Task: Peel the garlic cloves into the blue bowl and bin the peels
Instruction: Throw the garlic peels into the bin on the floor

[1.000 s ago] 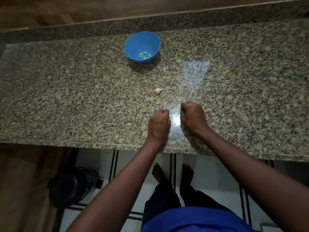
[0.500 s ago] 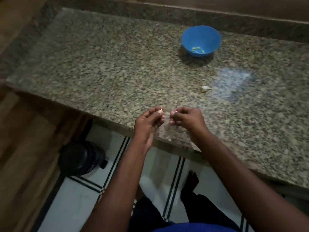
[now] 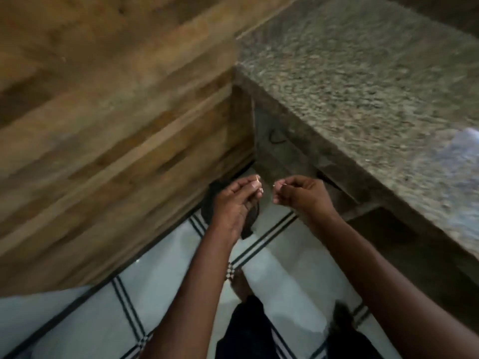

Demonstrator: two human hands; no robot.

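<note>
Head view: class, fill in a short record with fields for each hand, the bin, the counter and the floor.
left hand: pinches a pale peel scrap, above the bin
right hand: pinches a tiny pale scrap, beside the left hand
black bin: on the floor, mostly hidden by the left hand
speckled granite counter: to the right, blurred
white tiled floor: dark stripes

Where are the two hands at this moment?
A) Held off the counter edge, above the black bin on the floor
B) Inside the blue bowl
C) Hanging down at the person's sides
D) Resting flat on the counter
A: the left hand and right hand are raised beside the counter, over the floor, with the black bin partly hidden under the left hand.
</note>
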